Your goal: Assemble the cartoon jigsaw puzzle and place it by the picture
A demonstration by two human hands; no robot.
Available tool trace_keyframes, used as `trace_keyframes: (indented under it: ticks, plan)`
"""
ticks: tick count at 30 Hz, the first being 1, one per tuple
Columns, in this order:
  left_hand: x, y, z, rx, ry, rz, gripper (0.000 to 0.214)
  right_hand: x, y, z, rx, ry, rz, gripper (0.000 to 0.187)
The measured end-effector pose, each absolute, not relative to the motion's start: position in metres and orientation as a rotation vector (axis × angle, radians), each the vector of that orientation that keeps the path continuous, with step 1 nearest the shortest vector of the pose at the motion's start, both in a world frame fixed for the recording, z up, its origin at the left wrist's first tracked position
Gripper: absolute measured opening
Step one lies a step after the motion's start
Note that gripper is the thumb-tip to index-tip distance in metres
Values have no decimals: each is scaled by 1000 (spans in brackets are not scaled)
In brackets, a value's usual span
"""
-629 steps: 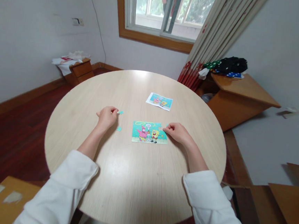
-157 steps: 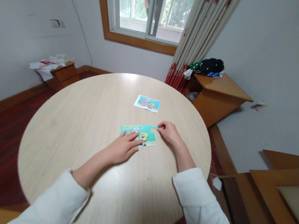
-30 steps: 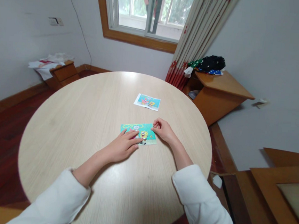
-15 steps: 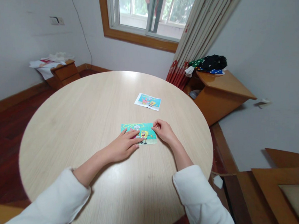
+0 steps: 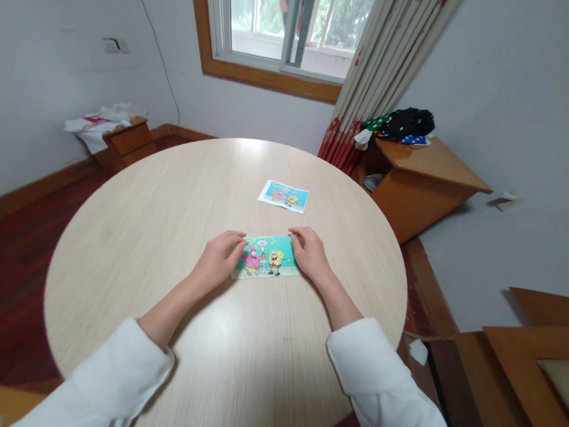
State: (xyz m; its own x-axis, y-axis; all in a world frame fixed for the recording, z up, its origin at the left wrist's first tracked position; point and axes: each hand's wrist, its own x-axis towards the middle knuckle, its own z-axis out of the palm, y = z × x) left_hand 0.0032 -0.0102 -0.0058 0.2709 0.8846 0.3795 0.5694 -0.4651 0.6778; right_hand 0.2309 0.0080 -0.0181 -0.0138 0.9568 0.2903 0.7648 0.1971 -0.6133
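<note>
A small cartoon jigsaw puzzle with a teal background lies flat on the round pale wooden table, its whole picture showing. My left hand sits at the puzzle's left edge, fingers curled with the tips against that edge. At the right edge is my right hand, its bent fingers touching the edge and the upper right corner. Both hands frame the puzzle from the sides. I see no loose pieces on the table.
A printed reference picture lies on the table beyond the puzzle. A wooden cabinet with dark clothes on top stands at the right by the curtain. A low drawer unit with papers stands by the left wall.
My left hand has slid off the top of the puzzle to its left edge. My right hand has shifted from the upper right corner down along the right edge.
</note>
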Motion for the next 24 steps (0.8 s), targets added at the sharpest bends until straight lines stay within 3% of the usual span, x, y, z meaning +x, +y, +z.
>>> trace_keyframes:
  ticks: [5,9,24]
  plan:
    - [-13,5,-7,1906,1588,1201,24,201,-15,-8,-1744,-2204,317,59]
    - [-19,10,-9,1846,1673,1188,25,189,-21,-11,-1850,-2343,361,73]
    - [-15,8,-14,2011,1670,908,35,184,-21,-13,-1864,-2299,376,74]
